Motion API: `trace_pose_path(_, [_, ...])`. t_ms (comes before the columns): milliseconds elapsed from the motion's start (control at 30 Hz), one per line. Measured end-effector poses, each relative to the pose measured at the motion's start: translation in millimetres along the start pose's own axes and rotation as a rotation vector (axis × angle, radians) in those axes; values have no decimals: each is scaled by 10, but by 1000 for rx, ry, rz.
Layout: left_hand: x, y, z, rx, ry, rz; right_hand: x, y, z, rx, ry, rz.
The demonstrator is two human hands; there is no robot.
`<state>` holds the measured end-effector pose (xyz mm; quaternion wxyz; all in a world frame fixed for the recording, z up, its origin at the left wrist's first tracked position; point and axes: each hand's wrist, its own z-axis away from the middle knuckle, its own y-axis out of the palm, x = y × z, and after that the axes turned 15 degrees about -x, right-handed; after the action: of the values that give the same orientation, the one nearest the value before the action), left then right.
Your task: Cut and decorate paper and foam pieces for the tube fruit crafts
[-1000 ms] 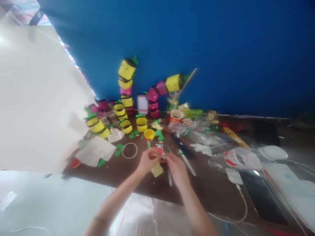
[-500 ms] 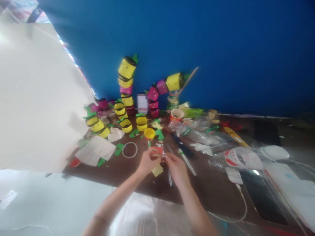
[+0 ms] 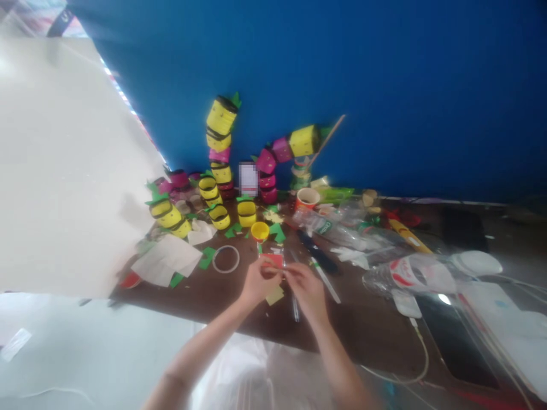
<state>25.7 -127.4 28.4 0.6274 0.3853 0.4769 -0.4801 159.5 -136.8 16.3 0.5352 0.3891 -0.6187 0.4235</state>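
My left hand (image 3: 257,283) and my right hand (image 3: 308,286) meet over the brown table (image 3: 205,302), fingertips pinched close together. Something small and thin is between them, too blurred to name. Just beyond the fingers shows a red piece (image 3: 272,260), partly covered by my left hand. Below the hands lies a yellow paper piece (image 3: 274,295). A clear pen-like stick (image 3: 296,308) lies beside my right hand. Farther back sits a small yellow cup (image 3: 260,231) with green paper scraps (image 3: 277,232) around it.
Yellow and magenta cup-like rings (image 3: 220,117) are stacked against the blue wall (image 3: 342,68). A roll of tape (image 3: 226,259) and white paper (image 3: 166,261) lie left. To the right are a knife (image 3: 325,280), plastic bottles (image 3: 410,274), a phone (image 3: 457,336) and a white cable (image 3: 427,353).
My right hand's fingers have shifted slightly at the fingertips. Both hands stay together in nearly the same place; the things on the table have not moved.
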Motion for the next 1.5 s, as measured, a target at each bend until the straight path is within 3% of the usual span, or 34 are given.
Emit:
trace_pose_path(200, [10,-1,27,5,109,-44,-10,-27,-23,-19,-416,193])
trace_pose_path(267, [20,1,34,5,138,-44,-26,-34,-24,-25,-493,217])
trace_pose_path(533, [58,-25,26,104,211,-204,-41,-54,2,1,-411,183])
trace_pose_path(700, [72,-33,28,97,224,-262,-40,-59,-6,12,-399,183])
trace_pose_path(867, [54,-26,26,83,218,-248,-38,-69,-5,-44,-530,214])
trace_pose_path(1000, [49,-32,32,79,237,-265,-59,-103,-4,-14,-643,303])
trace_pose_path(1267, [32,-35,73,27,386,-383,-155,-145,-32,27,-728,396])
trace_pose_path(1500, [21,-45,82,14,445,-415,-196,-140,-28,57,-704,417])
